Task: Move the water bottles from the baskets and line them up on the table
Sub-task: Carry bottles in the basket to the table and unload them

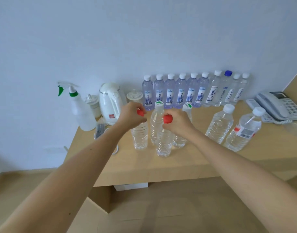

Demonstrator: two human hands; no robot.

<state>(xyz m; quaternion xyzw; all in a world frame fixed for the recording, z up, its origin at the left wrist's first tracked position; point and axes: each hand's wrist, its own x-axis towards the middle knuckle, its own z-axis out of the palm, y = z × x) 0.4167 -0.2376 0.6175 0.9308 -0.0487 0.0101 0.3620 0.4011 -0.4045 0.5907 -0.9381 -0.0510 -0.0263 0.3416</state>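
Observation:
My left hand (131, 116) grips the neck of a clear red-capped bottle (139, 137) standing on the wooden table (186, 163). My right hand (177, 121) grips the neck of a second red-capped bottle (164, 143), nearer the front. Between and behind them stand two clear bottles with green-and-white caps (157, 121) (186, 110). Two white-capped bottles (219, 126) (242, 132) stand to the right. A row of several labelled bottles (181, 91) lines the wall. No basket is in view.
A white spray bottle (80, 110), a white kettle (109, 102) and two small lidded jars (93, 103) stand at the table's back left. A desk telephone (279, 105) sits at the right. Wooden floor lies below the front edge.

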